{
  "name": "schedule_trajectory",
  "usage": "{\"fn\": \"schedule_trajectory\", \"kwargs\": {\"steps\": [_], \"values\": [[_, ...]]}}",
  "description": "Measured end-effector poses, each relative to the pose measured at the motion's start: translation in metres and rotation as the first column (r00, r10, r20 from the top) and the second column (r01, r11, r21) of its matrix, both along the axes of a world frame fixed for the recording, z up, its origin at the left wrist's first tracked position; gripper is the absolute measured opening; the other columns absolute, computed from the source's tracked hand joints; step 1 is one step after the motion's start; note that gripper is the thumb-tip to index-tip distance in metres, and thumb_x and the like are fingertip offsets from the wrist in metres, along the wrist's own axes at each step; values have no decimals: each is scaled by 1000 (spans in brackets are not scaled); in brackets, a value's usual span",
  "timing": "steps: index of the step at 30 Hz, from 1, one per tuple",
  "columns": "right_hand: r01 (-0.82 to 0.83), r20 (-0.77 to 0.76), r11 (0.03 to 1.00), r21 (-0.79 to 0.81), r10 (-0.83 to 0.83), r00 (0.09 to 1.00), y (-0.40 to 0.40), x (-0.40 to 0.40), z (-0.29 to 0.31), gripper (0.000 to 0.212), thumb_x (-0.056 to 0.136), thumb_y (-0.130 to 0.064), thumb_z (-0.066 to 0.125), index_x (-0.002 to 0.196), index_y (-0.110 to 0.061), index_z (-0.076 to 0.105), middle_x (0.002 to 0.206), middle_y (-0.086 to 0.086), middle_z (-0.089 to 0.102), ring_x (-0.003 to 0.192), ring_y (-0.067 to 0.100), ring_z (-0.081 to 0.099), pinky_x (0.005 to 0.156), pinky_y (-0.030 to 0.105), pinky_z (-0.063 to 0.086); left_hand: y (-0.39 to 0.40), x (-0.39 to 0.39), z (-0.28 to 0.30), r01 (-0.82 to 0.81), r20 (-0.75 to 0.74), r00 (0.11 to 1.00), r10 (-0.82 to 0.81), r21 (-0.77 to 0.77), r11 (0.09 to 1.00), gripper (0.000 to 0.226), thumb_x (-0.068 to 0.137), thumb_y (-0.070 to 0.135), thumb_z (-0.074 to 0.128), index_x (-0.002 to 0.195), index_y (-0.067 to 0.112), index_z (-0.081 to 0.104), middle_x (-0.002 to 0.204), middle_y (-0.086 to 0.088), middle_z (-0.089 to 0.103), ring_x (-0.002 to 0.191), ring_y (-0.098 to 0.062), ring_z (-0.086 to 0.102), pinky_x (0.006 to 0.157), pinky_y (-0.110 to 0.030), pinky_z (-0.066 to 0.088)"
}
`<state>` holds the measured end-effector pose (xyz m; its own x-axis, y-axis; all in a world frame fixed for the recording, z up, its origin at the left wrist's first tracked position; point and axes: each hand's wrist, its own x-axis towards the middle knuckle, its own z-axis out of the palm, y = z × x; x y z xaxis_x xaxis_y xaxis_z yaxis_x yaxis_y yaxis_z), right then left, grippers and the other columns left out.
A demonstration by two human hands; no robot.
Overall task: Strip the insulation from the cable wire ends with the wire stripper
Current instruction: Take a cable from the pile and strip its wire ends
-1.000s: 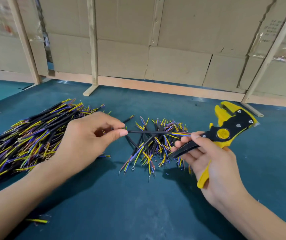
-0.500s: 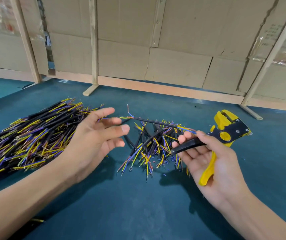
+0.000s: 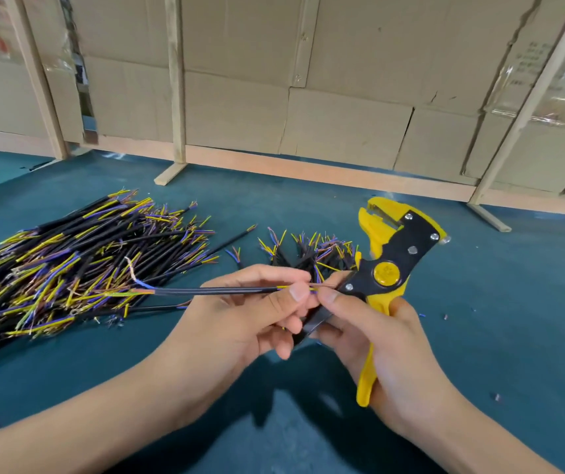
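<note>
Large pile of cables [image 3: 68, 268] lies at left on the green worktop [image 3: 513, 302]. Left hand [image 3: 240, 323] pinches one black cable [image 3: 212, 291] near its right end, held level above the worktop. Right hand [image 3: 387, 357] grips the yellow wire stripper [image 3: 390, 261], head upward; its thumb apparently touches the cable's coloured wire ends [image 3: 308, 286], with a smaller pile [image 3: 308, 251] behind.

- On the brown cardboard box [image 3: 527, 59] at the upper right, a few lines of dark print show, too small and blurred to read.
- The round yellow disc [image 3: 386, 273] on the wire stripper bears a raised mark, also illegible.
</note>
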<state>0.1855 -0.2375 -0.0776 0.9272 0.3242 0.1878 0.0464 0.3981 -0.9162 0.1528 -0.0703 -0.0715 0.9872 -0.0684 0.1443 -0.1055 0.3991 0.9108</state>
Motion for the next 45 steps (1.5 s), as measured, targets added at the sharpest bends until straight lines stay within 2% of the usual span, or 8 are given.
{"fn": "schedule_trajectory", "kwargs": {"steps": [2,7,15,19,29,34,39,45], "values": [[-14,38,1000,-25,15,999,1,-1,0,9,86,-4,68,90,3,69,89,27,68,82,43,65,80,66,54,1,-1,2,-45,44,998,41,90,995,19,76,13,83,92,3,77,82,-20,71,63,-19,59,50,-25,47],[-44,82,999,-5,44,996,2,-4,4,10,85,-3,65,81,-8,73,82,20,69,76,35,67,76,48,57,5,1,9,-4,-5,1000,4,106,994,17,73,20,76,79,4,76,78,-17,70,60,-18,62,48,-25,48],[-285,-87,956,72,291,953,-3,-1,10,7,82,-7,68,87,-3,66,82,23,63,77,36,64,75,50,58,15,2,15,191,-58,981,-185,128,973,11,79,12,67,70,6,70,71,-18,64,56,-24,53,47,-25,43],[-244,-92,969,47,247,965,-5,-1,8,6,86,-3,63,90,1,62,83,22,62,77,40,65,76,52,57,17,6,12,244,-91,968,-232,145,959,6,68,6,74,72,3,72,67,-18,61,57,-24,55,47,-26,42],[-151,-58,986,71,156,986,-8,2,12,2,86,-2,62,85,-1,64,77,19,60,73,33,64,75,51,59,23,10,9,243,-160,957,-243,-19,970,30,57,32,86,70,9,74,78,-14,70,65,-22,65,51,-31,50],[-122,-14,992,17,122,992,-9,2,12,7,86,-3,63,82,-5,69,77,18,64,72,33,67,69,43,59,19,7,12,206,-199,959,-203,-7,979,26,72,38,82,77,14,75,89,-18,73,71,-22,71,53,-30,53],[-72,24,993,-89,74,997,-4,0,6,9,83,-5,67,79,-11,73,75,12,66,70,32,67,73,50,60,17,7,10,154,-204,967,-150,7,988,2,73,18,76,72,16,76,93,-20,75,72,-22,73,53,-26,54],[55,47,995,-88,-51,998,-5,3,6,4,82,-6,67,80,-6,71,76,17,65,73,33,66,75,57,59,21,5,13,258,-200,952,-232,115,959,13,76,10,72,89,12,74,68,-15,60,51,-20,52,45,-28,43]]}}
